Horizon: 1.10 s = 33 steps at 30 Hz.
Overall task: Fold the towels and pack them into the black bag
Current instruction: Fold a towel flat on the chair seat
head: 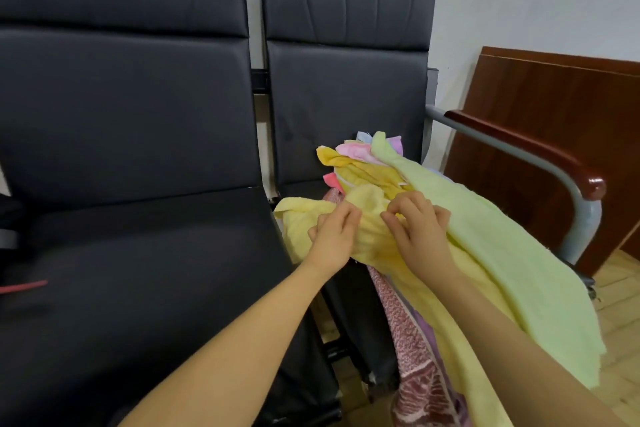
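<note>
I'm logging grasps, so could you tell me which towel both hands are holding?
The yellow towel: left hand and right hand pinch it, while the pale green towel lies untouched alongside.

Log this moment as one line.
stage: picking towel | left hand: grips yellow towel | right hand: grips yellow towel | pile: on right seat | bag: not seen

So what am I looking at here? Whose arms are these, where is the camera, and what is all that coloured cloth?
No machine here: a person wears a camera on the head, so you look down along their own bare arms. The left hand and right hand both grip a soft yellow terry towel. It lies on a heap of coloured towels piled on the right-hand black padded chair. A pale green towel drapes over the heap toward the wooden armrest. The left black chair seat is beside it. The black bag is not clearly in view.
</note>
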### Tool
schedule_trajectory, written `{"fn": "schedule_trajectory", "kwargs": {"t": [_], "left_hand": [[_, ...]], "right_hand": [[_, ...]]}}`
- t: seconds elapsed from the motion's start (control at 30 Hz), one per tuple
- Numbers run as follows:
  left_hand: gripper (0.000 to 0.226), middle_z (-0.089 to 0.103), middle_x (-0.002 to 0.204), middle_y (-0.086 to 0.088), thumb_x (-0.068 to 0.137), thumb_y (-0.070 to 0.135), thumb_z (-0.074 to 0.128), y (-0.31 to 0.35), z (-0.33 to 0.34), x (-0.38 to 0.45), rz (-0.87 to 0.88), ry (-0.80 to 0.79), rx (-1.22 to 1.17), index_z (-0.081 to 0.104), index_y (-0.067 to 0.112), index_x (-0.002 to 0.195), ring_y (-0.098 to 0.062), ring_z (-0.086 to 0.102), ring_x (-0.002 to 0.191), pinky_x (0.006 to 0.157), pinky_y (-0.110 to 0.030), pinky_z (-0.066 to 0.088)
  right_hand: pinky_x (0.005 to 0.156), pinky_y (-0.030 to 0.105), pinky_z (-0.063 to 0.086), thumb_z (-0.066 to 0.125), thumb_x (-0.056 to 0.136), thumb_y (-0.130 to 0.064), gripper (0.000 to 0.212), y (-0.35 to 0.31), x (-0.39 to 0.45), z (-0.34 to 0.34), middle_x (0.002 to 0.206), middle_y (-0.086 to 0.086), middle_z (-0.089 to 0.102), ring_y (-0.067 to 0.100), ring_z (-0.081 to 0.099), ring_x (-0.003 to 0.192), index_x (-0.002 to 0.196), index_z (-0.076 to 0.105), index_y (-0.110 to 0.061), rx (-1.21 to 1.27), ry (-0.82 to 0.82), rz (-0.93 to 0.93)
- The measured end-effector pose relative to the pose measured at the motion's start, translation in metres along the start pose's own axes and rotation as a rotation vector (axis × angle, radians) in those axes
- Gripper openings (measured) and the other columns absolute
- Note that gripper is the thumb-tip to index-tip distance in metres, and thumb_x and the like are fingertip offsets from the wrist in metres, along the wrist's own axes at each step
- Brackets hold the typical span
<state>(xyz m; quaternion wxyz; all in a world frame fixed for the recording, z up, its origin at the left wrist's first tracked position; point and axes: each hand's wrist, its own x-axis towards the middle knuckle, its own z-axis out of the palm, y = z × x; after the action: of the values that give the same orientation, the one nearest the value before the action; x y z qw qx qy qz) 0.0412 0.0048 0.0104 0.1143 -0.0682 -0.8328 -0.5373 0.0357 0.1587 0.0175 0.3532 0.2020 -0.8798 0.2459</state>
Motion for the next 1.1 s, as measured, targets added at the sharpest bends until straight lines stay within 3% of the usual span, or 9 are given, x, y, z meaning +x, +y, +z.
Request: {"fn": "schedule_trajectory", "kwargs": {"t": [0.13, 0.23, 0.3, 0.43, 0.53, 0.67, 0.8, 1.0, 1.1], "left_hand": [[0.030, 0.044, 0.069, 0.011, 0.103, 0.031, 0.036, 0.008, -0.039, -0.013, -0.031, 0.107, -0.044, 0.045, 0.029, 0.074, -0.010, 0.043, 0.078, 0.089, -0.037, 0.033], [0.027, 0.052, 0.081, 0.003, 0.103, 0.036, 0.033, 0.006, -0.077, -0.027, -0.080, 0.153, 0.039, 0.048, 0.027, 0.082, -0.019, 0.046, 0.096, 0.092, -0.033, 0.028], [0.028, 0.055, 0.087, -0.004, 0.103, 0.037, 0.031, 0.004, -0.105, -0.043, -0.084, 0.184, 0.128, 0.051, 0.021, 0.091, -0.016, 0.043, 0.093, 0.091, -0.033, 0.028], [0.030, 0.044, 0.077, 0.000, 0.103, 0.036, 0.031, 0.005, -0.165, -0.077, -0.078, 0.316, 0.201, 0.049, 0.014, 0.092, -0.014, 0.038, 0.085, 0.085, -0.034, 0.029], [0.029, 0.043, 0.070, 0.005, 0.102, 0.034, 0.033, 0.007, -0.214, -0.094, -0.060, 0.420, 0.269, 0.048, 0.016, 0.086, -0.021, 0.042, 0.090, 0.083, -0.031, 0.024], [0.028, 0.043, 0.068, 0.008, 0.101, 0.036, 0.034, 0.005, -0.274, -0.111, -0.085, 0.502, 0.315, 0.047, 0.019, 0.082, -0.022, 0.043, 0.092, 0.080, -0.031, 0.019], [0.029, 0.043, 0.069, 0.006, 0.100, 0.036, 0.033, 0.001, -0.316, -0.122, -0.112, 0.546, 0.386, 0.045, 0.016, 0.082, -0.022, 0.037, 0.096, 0.080, -0.032, 0.019], [0.032, 0.047, 0.076, 0.001, 0.100, 0.034, 0.033, -0.018, -0.351, -0.138, -0.218, 0.604, 0.484, 0.039, 0.017, 0.074, -0.025, 0.039, 0.098, 0.081, -0.034, 0.022], [0.028, 0.055, 0.098, -0.003, 0.100, 0.038, 0.036, -0.043, -0.345, -0.151, -0.318, 0.526, 0.586, 0.052, 0.016, 0.092, -0.029, 0.043, 0.106, 0.088, -0.039, 0.027]], "right_hand": [[0.080, 0.025, 0.015, 0.032, 0.089, -0.066, 0.053, -0.015, -0.010, -0.006, 0.091, -0.010, 0.064, 0.007, 0.054, 0.080, 0.106, 0.057, -0.022, -0.072, -0.205, -0.064], [0.072, 0.023, 0.020, 0.026, 0.094, -0.063, 0.060, -0.041, -0.017, -0.004, 0.074, -0.004, 0.068, 0.004, 0.032, 0.058, 0.095, 0.065, -0.017, 0.027, -0.073, -0.124], [0.069, 0.025, 0.025, 0.034, 0.095, -0.056, 0.052, -0.066, -0.015, 0.002, 0.074, -0.007, 0.067, 0.004, 0.028, 0.063, 0.090, 0.068, -0.016, 0.096, -0.002, -0.161], [0.080, 0.034, 0.035, 0.051, 0.095, -0.034, 0.027, -0.135, -0.005, 0.012, 0.087, -0.009, 0.068, -0.004, 0.045, 0.082, 0.097, 0.071, -0.016, 0.282, -0.007, -0.184], [0.093, 0.042, 0.040, 0.053, 0.098, -0.031, 0.018, -0.190, 0.006, 0.017, 0.092, -0.017, 0.065, 0.008, 0.059, 0.088, 0.101, 0.069, -0.024, 0.447, -0.116, -0.065], [0.093, 0.050, 0.044, 0.057, 0.095, -0.034, 0.009, -0.253, 0.018, 0.033, 0.090, -0.021, 0.066, 0.004, 0.062, 0.093, 0.095, 0.065, -0.038, 0.632, -0.122, -0.031], [0.096, 0.046, 0.044, 0.060, 0.093, -0.033, 0.012, -0.301, 0.028, 0.044, 0.089, -0.023, 0.067, -0.001, 0.061, 0.093, 0.086, 0.065, -0.042, 0.743, -0.124, -0.009], [0.101, 0.048, 0.040, 0.059, 0.091, -0.038, 0.006, -0.330, 0.031, 0.071, 0.096, -0.019, 0.066, 0.003, 0.058, 0.099, 0.094, 0.065, -0.039, 0.673, -0.267, 0.026], [0.104, 0.045, 0.036, 0.058, 0.093, -0.032, 0.010, -0.324, 0.013, 0.086, 0.105, -0.018, 0.064, 0.006, 0.056, 0.103, 0.100, 0.064, -0.035, 0.565, -0.408, 0.075]]}}
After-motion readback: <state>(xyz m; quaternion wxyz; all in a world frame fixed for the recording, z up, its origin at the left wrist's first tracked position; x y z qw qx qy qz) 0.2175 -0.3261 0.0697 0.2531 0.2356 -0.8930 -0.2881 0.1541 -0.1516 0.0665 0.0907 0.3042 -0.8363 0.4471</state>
